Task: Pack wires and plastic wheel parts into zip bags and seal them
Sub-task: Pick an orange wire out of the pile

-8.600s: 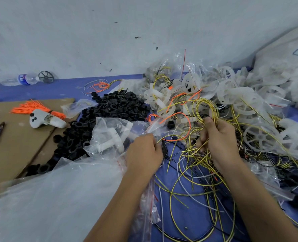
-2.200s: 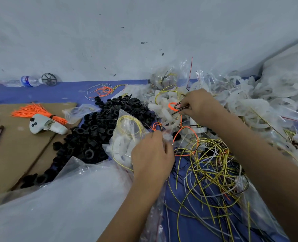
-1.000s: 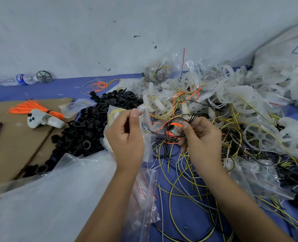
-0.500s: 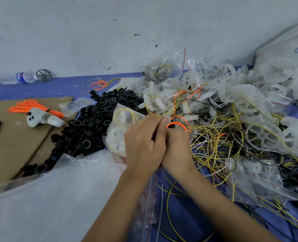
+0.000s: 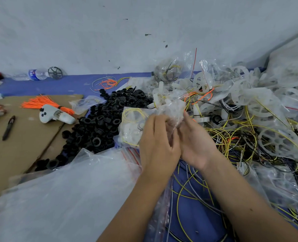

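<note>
At centre frame, the zip bag (image 5: pixel 132 126) sits just beyond your two hands, resting against the black caps (image 5: pixel 106 117). It already holds a yellow wire coil and white wheel parts. Its open mouth appears to be the crumpled plastic bunched up between your hands, so the bag body lies up and left of your fingers, long axis running roughly left to right.

Left hand (image 5: pixel 157 145): back toward the camera, fingers curled onto the bag edge, gripping it. It's the nearer hand to the bag body.

Right hand (image 5: pixel 194 142): palm turned inward toward the left, fingers (image 5: pixel 188 119) fairly straight and pressed into the crumpled plastic at the mouth. Fingertips are buried in film, so I can't tell whether you're pinching the zip strip or still pushing something inside.

My read: you're at stuffing/closing, seal not yet done. Next move depends on flattening that mouth, so find the strip before you press along it; a stray wire across it would stop the seal.

Around you: loose wires (image 5: pixel 232 140) to the right on the blue cloth (image 5: pixel 71 84), white wheels (image 5: pixel 277 142) piled far right, spare bags (image 5: pixel 66 198) near left, a controller (image 5: pixel 55 116) on cardboard (image 5: pixel 22 145).
</note>
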